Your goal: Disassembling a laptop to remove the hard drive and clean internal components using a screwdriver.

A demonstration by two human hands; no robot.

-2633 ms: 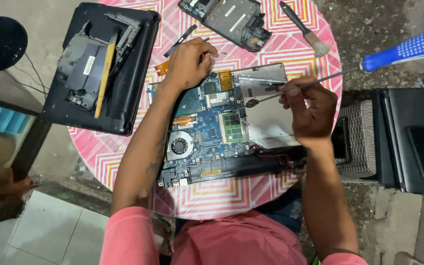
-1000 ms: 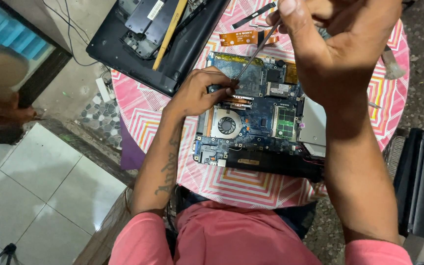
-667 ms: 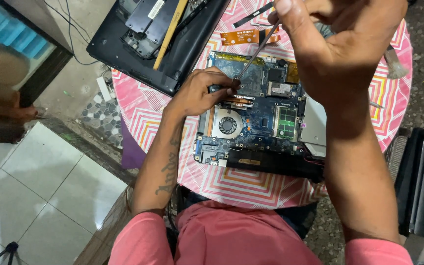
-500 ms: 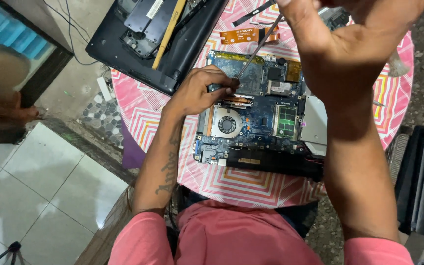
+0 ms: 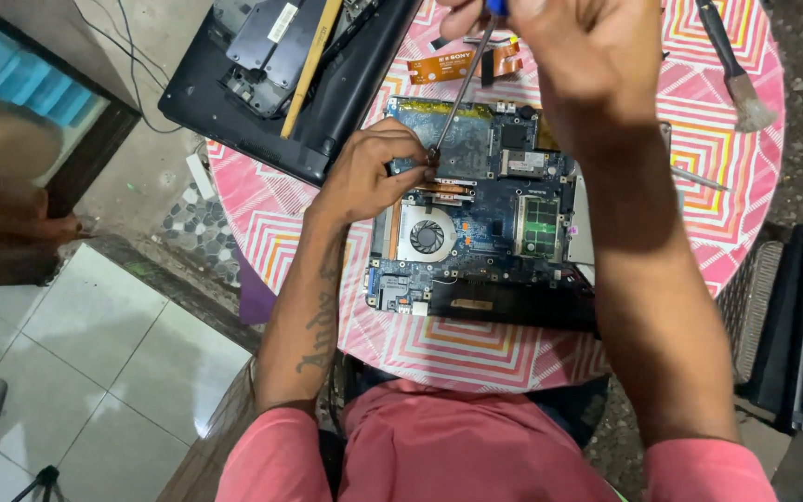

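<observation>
From the head camera, the opened laptop (image 5: 476,223) lies flat on the round pink patterned table (image 5: 699,186), its blue circuit board facing up, with the fan (image 5: 427,235) toward the left side of the board and a green memory card (image 5: 541,226) to the right of it.

The right hand (image 5: 587,56) is raised close to the camera, above the far edge of the board, and is clenched around the handle of a screwdriver (image 5: 460,93). The screwdriver's thin shaft runs on a slant, from the handle at upper right down to the tip at lower left. The tip meets the board near its upper left corner, just above the copper strip beside the fan.

The left hand (image 5: 369,177) rests on that same corner, fingers curled and pressing on the board, touching or nearly touching the tip; it grips nothing that can be made out. So the left hand is nearer to the working spot.

A brush (image 5: 736,74) lies well apart at the table's right, and a second black laptop shell (image 5: 281,84) at the upper left.
</observation>
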